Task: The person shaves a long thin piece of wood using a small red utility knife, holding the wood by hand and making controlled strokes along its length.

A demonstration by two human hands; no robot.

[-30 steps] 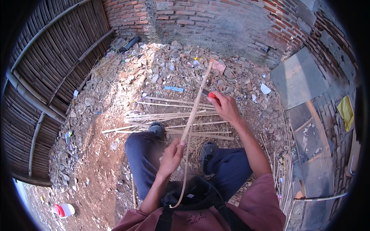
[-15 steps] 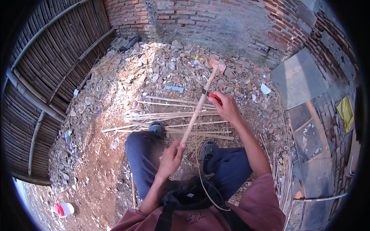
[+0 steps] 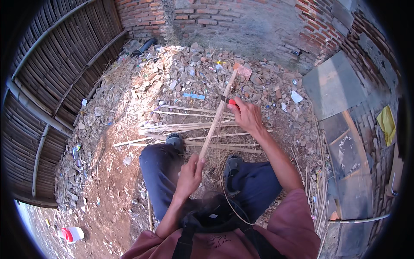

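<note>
A long pale bamboo strip [image 3: 212,131] slants away from me, its near end in the closed fingers of my left hand [image 3: 189,177], in front of my lap. My right hand [image 3: 250,117] is wrapped round the red handle of a knife [image 3: 232,103]. Its dark blade lies across the upper part of the strip and appears to touch it. Beneath, on the ground past my feet, several more split bamboo strips [image 3: 166,128] lie roughly side by side.
Rubble [image 3: 172,71] covers the ground up to a brick wall [image 3: 207,17]. A bamboo-slat wall [image 3: 64,56] stands left, grey panels [image 3: 334,86] lean at right. A white container with a red lid [image 3: 73,234] sits lower left. A thin strip [image 3: 230,206] curves by my right leg.
The bamboo strip's far end has swung slightly left. My right hand and the knife have shifted a little left and farther along the strip. My left hand keeps its grip, nearly in place.
</note>
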